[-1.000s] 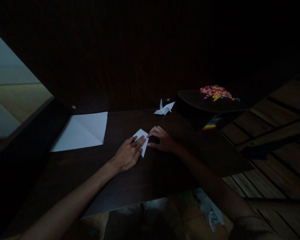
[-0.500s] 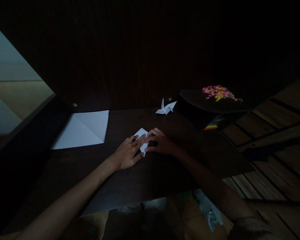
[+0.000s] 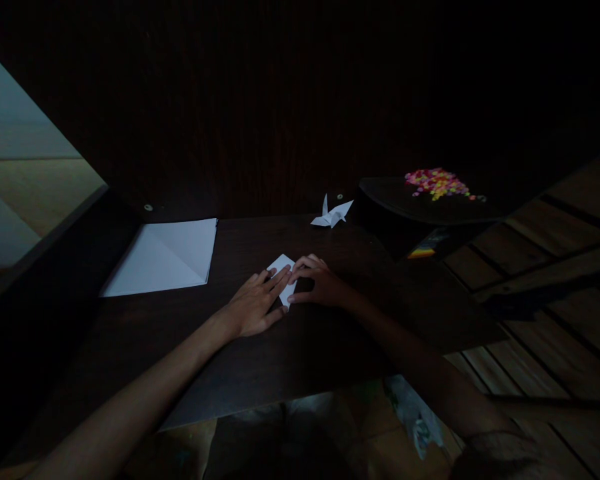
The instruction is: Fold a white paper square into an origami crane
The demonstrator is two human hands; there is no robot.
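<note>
A dark upright panel (image 3: 230, 120) closes off the back of the worktop (image 3: 260, 373), whose flat, firm surface probably serves as backing for fingers pressing down. To the right a rounded shelf (image 3: 390, 195) sits higher than the worktop.

A stack of white paper (image 3: 167, 257), its top sheet marked by a diagonal crease, lies flat at the left, presumably there to be out of the way of the elbows yet within reach.

The left grip (image 3: 254, 303) lies low with its fingers spread, reaching forward and to the right. The right grip (image 3: 319, 283) is arched, its thumb apart from the bent fingers; whether it nips any paper between them I cannot tell.

On the shelf is a heap of small coloured pieces (image 3: 436, 183), too small to identify; up there they seem safe from a sweeping arm. A folded paper crane (image 3: 333, 215) stands near the back panel, well apart from both hands, likely so nothing crushes it.

The small folded paper (image 3: 283, 262) is mid-worktop, one corner pointing away from the person. Left fingers lie across it, apparently as a weight against sliding, while right fingertips touch its right edge.
</note>
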